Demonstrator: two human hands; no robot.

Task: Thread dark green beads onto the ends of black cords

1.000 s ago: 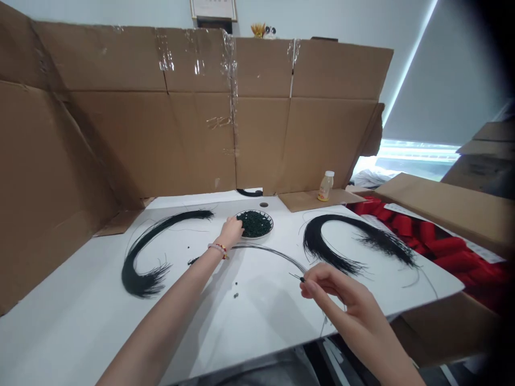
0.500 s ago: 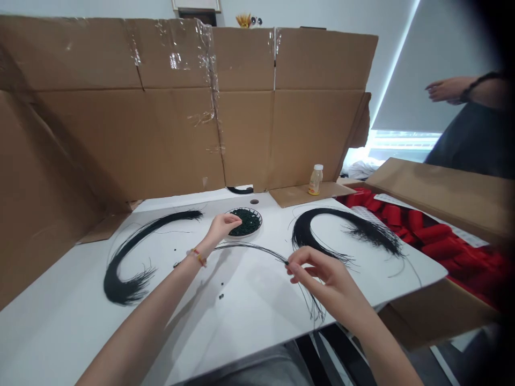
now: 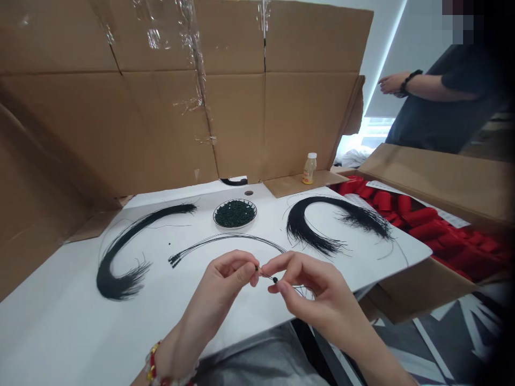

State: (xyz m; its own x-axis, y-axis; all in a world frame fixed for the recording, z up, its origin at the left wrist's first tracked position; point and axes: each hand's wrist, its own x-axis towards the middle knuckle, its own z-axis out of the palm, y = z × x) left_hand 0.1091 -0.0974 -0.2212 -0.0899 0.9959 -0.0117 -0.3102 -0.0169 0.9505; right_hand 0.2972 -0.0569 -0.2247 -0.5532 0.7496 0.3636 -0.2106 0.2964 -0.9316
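Observation:
Close together above the table's front part, both hands are closed in pinches. Between thumb and forefinger, my left hand holds a small dark bead. My right hand pinches thin black cords, with another dark bead at its fingertips and a short cord end pointing to my left hand. The thin cords arc leftward across the table to dark beaded ends; their other ends are partly hidden behind my right hand. Beyond the hands, a patterned plate holds a heap of small dark green beads.
Thick curved bundles of black cord lie left and right on the white table. Cardboard walls the back, near a small bottle. At right, an open box holds red rolls; a person stands behind it.
My left hand has left the bead plate and come toward me, meeting my right hand with a bead in its pinch. The view has tilted down, and more of the other person shows.

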